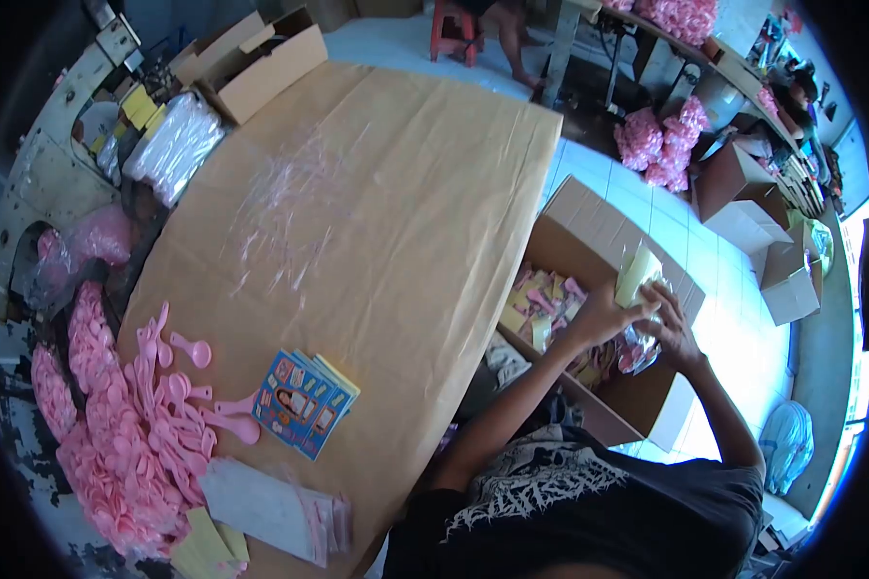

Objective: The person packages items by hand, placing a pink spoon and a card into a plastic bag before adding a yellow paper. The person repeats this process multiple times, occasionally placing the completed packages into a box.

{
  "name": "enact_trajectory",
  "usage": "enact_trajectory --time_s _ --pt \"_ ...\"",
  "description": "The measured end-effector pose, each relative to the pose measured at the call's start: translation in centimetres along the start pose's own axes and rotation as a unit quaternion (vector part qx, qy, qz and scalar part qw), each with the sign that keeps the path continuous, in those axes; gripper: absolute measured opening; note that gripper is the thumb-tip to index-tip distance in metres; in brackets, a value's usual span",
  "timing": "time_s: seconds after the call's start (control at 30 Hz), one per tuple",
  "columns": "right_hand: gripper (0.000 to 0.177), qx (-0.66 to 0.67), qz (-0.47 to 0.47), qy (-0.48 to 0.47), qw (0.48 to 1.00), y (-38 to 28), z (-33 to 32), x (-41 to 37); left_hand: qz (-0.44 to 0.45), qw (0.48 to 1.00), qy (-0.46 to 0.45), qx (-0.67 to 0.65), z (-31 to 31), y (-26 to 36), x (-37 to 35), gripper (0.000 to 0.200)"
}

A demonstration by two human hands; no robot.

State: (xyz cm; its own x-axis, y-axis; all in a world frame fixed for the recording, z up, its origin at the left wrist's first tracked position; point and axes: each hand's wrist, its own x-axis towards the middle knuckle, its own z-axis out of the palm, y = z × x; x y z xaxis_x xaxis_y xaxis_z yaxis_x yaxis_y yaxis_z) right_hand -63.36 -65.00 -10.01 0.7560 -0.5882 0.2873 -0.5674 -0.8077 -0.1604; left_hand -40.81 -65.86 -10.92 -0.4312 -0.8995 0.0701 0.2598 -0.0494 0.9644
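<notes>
Reaching over the open cardboard box (pixel 589 217) beside the table (pixel 406 174), the left hand (pixel 597 318) and right hand (pixel 674 333) close their fingers around a pale yellow packet (pixel 637 273), while crinkled clear plastic (pixel 639 352) beneath hides the fingertips and whatever else they grip.

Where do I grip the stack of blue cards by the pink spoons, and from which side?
Probably pinch the stack of blue cards by the edge away from the pink spoons, coming from the bare table side: it lies flat, slightly fanned, and spoon handles touch its other edge.
</notes>
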Motion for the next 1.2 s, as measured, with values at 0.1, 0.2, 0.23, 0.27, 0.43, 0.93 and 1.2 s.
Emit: enact_trajectory --time_s 0.1,0.2,0.23,0.27,0.43,0.93,1.2 --pt "0.033 -0.047 0.009 0.002 0.999 1.5 0.4 -1.8 0.061 0.998 0.000 -0.002 1.0 -1.0 1.6 0.061" --pt "0.039 -0.057 0.011 0.009 0.998 1.7 0.1 -1.8 0.019 0.999 -0.034 -0.032 0.9 -1.7 2.9 0.063" --pt "0.046 -0.054 0.017 -0.001 0.998 1.7 0.2 -1.5 -0.008 0.998 -0.042 -0.041 0.3 -2.9 3.8 0.063" --pt "0.060 -0.076 0.013 -0.018 0.997 3.8 2.1 -2.7 -0.037 0.997 -0.052 -0.050 -0.3 -4.2 4.3 0.063" --pt "0.091 -0.086 0.180 -0.196 0.960 2.4 4.8 -1.6 0.021 0.960 0.209 0.183 -5.4 -19.7 3.7 0.075" --pt "0.024 0.168 -0.228 0.186 0.941 -14.8 -3.4 22.2 -0.129 0.920 0.277 0.246 -0.3 -3.0 -37.2 0.035" --pt "0.025 0.306 -0.590 0.040 0.746 -38.1 -3.1 34.4 -0.026 0.929 0.323 0.182 10.5 10.2 -56.2 0.044"
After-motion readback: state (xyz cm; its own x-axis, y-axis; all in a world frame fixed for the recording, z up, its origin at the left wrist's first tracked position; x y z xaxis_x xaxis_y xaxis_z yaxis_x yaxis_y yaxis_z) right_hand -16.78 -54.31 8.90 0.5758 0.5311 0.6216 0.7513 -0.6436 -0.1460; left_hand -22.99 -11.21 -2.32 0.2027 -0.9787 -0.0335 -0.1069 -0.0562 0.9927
